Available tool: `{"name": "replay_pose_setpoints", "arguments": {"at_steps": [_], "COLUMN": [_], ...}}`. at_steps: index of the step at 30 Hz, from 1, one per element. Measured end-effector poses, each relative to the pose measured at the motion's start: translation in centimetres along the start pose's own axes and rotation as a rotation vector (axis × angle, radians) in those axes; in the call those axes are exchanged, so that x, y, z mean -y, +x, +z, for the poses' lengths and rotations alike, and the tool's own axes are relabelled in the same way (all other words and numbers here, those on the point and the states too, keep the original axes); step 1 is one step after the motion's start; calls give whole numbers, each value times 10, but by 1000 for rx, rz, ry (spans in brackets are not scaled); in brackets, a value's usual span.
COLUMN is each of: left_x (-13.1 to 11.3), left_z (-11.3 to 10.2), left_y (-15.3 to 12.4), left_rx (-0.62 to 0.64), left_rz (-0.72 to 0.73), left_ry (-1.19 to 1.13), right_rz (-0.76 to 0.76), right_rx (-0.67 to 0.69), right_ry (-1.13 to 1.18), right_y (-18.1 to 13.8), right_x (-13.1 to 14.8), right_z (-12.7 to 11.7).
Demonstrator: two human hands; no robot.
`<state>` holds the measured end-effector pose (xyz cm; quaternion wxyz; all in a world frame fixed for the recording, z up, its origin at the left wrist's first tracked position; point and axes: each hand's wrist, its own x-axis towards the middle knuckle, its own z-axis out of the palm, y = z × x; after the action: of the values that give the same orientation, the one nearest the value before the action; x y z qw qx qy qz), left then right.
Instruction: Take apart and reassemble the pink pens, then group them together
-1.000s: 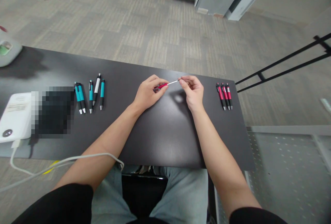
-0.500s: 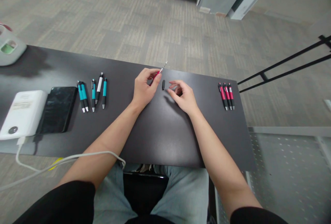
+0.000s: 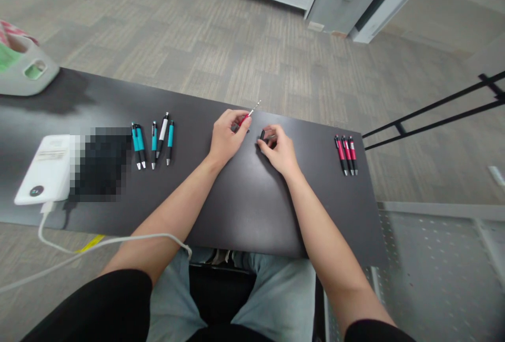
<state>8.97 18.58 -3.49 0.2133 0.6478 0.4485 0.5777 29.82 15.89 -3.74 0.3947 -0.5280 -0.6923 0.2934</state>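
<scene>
My left hand (image 3: pixel 228 134) is closed around a red pen barrel (image 3: pixel 244 119) whose front section is off. From its upper end the bare refill (image 3: pixel 255 106) sticks out, pointing up and to the right. Between the thumb and fingers of my right hand (image 3: pixel 281 148) is a short black pen grip (image 3: pixel 262 134), held roughly upright. A small gap separates the grip from the pen barrel, and both are over the far half of the dark table (image 3: pixel 244 200).
Several teal pens (image 3: pixel 153 144) and one white pen (image 3: pixel 163 134) lie to the left. Three red pens (image 3: pixel 346 155) lie near the right edge. Further left are a white power bank (image 3: pixel 45 168) with a cable (image 3: pixel 138 237), a blurred-out dark object (image 3: pixel 102 163) and a white basket (image 3: pixel 43 76).
My right hand has closed on the black pen grip, which was lying on the table, and lifted it. My left hand still holds the red pen barrel. The view has shifted slightly.
</scene>
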Motion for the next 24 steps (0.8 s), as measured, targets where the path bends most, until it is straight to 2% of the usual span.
{"name": "replay_pose_setpoints", "arguments": {"at_steps": [2, 4, 7, 9, 15, 18, 24], "left_x": [-3, -6, -9, -10, -11, -12, -13], "left_z": [-1, -2, -3, -4, -5, -5, -4], "left_y": [0, -1, -2, -3, -4, -4, -4], "left_rx": [43, 96, 172, 209, 322, 334, 345], "left_rz": [-1, -8, -9, 17, 17, 4, 3], "left_ry": [18, 39, 51, 32, 33, 39, 43], "right_rz": [12, -1, -12, 9, 96, 105, 98], "right_rx": [-86, -228, -413, -467, -462, -470, -401], "right_ry": [176, 317, 417, 436, 470, 463, 442], "right_y": [2, 6, 13, 16, 18, 16, 15], "right_x": [-6, -14, -28, -35, -32, -26, -24], "right_z": [-4, -10, -20, -26, -26, -25, -24]}}
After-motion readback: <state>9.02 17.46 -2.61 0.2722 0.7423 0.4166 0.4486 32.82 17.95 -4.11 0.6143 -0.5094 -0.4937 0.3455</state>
